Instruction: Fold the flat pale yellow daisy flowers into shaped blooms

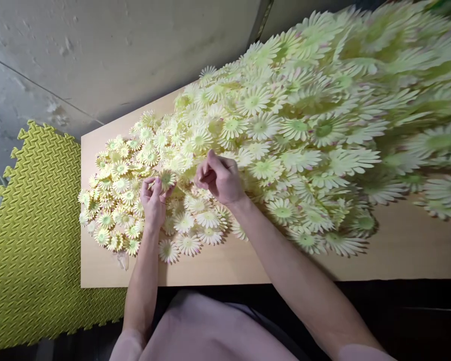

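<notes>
My left hand [154, 200] pinches a small pale-green artificial flower [168, 179] between thumb and fingers, its face turned up. To its right, my right hand [221, 178] is raised over the heap with its fingers curled in; whatever they may hold is hidden. Beneath and around both hands lie many loose artificial flower heads, cream petals with green centres. Smaller ones [120, 185] are massed on the left, and larger ones [265, 128] spread to the right.
The flowers rest on a light wooden table [218, 263], whose front edge runs close to my body. A scrap of clear plastic [123, 259] lies near the front left. Yellow foam mat [37, 235] is beside the table, and a stained grey wall [135, 50] stands behind.
</notes>
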`<state>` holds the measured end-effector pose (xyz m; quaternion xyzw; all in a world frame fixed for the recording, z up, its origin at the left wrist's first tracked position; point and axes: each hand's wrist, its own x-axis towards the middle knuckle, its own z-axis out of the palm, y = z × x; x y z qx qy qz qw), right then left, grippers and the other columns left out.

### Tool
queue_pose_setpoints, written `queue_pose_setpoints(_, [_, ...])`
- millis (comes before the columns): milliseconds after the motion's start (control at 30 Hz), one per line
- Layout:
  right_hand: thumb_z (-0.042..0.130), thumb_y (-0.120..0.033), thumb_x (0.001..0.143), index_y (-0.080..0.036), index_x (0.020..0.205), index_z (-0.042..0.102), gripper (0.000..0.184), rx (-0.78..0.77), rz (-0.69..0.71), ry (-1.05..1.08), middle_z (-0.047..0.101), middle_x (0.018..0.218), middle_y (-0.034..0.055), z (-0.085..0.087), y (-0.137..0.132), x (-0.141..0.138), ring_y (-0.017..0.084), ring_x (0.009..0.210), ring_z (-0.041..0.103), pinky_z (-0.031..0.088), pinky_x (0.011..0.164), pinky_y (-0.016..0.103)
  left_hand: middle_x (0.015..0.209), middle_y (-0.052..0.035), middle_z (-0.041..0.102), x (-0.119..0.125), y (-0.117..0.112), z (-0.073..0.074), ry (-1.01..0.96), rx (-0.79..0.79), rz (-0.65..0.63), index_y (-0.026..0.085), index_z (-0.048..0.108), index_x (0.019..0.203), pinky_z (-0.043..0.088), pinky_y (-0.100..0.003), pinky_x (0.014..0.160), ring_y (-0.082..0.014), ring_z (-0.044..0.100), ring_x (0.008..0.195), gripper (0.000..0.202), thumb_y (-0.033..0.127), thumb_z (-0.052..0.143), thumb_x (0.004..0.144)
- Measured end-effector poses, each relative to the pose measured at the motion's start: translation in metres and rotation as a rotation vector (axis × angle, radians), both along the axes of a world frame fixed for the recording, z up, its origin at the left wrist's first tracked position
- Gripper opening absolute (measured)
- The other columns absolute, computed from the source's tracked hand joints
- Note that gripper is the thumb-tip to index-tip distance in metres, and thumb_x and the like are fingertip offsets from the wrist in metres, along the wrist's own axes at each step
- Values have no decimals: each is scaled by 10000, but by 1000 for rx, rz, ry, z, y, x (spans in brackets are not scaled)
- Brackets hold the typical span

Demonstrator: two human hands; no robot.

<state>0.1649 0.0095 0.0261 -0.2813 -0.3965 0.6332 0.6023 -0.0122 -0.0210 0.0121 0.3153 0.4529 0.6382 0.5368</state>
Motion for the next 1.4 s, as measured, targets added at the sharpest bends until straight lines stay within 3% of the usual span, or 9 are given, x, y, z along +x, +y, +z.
queue_pose_setpoints(133, [751, -507, 781, -189, 695, 708, 332, 100, 248, -302, 694, 647, 41, -2, -9, -9, 135, 493, 617, 493, 465, 288, 694, 46, 594, 4, -3, 1, 21, -53, -71, 232, 620, 872, 524, -185, 561, -46, 556, 544, 357, 560, 717, 768])
queue_pose_setpoints(200, [801, -479, 731, -168, 774, 732, 321, 85, 288, -365, 730, 693, 53, -4, -11, -15, 147, 538, 655, 541, 517, 288, 718, 33, 616, 6, -4, 3, 35, -42, -99, 214, 636, 835, 498, -168, 525, -36, 529, 526, 352, 542, 735, 759])
queue_pose_setpoints(433, [817, -438, 718, -157, 917, 745, 352, 20, 252, -332, 758, 812, 60, -7, -12, -19, 158, 649, 696, 593, 590, 281, 868, -5, 702, 10, -6, 9, 79, 12, -153, 191, 648, 788, 519, -184, 625, -80, 642, 713, 256, 402, 788, 750])
queue_pose_setpoints(833, [830, -439, 695, -146, 898, 747, 366, 5, 322, -308, 761, 827, 69, -6, -10, -19, 162, 674, 695, 609, 645, 306, 811, 16, 672, 7, -4, 3, 21, -3, -134, 183, 626, 730, 447, -138, 518, -36, 569, 593, 282, 407, 798, 736])
queue_pose_setpoints(1033, [742, -438, 809, -167, 865, 754, 277, 117, 290, -321, 722, 742, 32, -6, -8, -15, 133, 631, 674, 573, 627, 267, 781, 26, 650, 0, -1, 0, -31, -74, -92, 187, 651, 759, 531, -169, 588, -59, 615, 655, 310, 432, 828, 686])
queue_pose_setpoints(1167, [704, -445, 846, -179, 837, 744, 268, 127, 271, -300, 712, 751, 28, -4, -7, -13, 135, 648, 670, 571, 641, 274, 750, 27, 652, -2, -1, 1, 13, -47, -146, 179, 690, 745, 541, -157, 605, -43, 615, 641, 238, 354, 841, 689])
queue_pose_setpoints(1400, [682, -465, 861, -176, 873, 740, 296, 144, 303, -351, 714, 772, 43, -2, -8, -11, 150, 689, 667, 567, 665, 293, 764, 13, 695, -2, -2, -2, 124, -20, -110, 206, 744, 807, 518, -151, 599, -46, 632, 658, 214, 369, 831, 698])
